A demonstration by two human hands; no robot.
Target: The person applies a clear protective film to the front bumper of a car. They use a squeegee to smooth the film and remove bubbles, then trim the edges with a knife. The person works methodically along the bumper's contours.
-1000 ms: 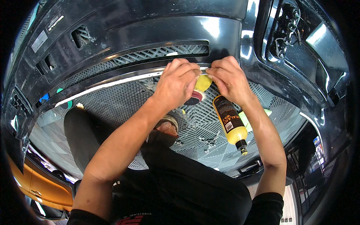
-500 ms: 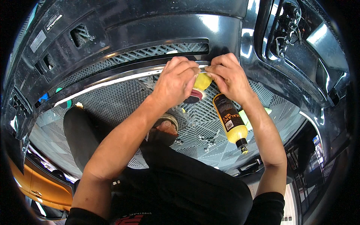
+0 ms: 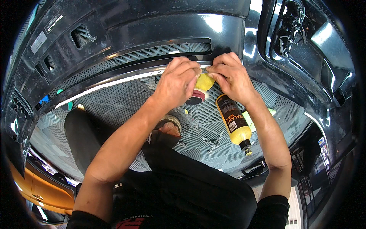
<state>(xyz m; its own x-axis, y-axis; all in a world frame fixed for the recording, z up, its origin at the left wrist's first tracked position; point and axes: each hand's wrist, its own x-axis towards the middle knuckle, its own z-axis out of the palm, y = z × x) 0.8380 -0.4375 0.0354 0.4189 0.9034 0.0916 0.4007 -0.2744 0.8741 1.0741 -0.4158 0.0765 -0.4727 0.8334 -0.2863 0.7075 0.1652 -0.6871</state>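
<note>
A large black car bumper [image 3: 160, 32] curves across in front of me, a white strip [image 3: 126, 79] running along its near edge. My left hand [image 3: 176, 78] is closed at this edge, thumb and fingertips pinched together. Just to its right, my right hand [image 3: 230, 76] pinches the same edge in a like grip. A short bit of white shows between the fingertips of both hands; the rest of what they grip is hidden. Below the hands are a round yellow pad [image 3: 205, 81] and a maroon-and-black pad [image 3: 196, 97] with a whitish top, both partly covered by my left hand.
A bottle of yellow liquid [image 3: 243, 136] with a dark label and black cap is on the grey grid floor [image 3: 198, 152]. Beside it lies a light green cloth [image 3: 248, 120], partly behind my right forearm. Scraps litter the floor [image 3: 211, 143]. An orange car [image 3: 45, 191] is at the lower left.
</note>
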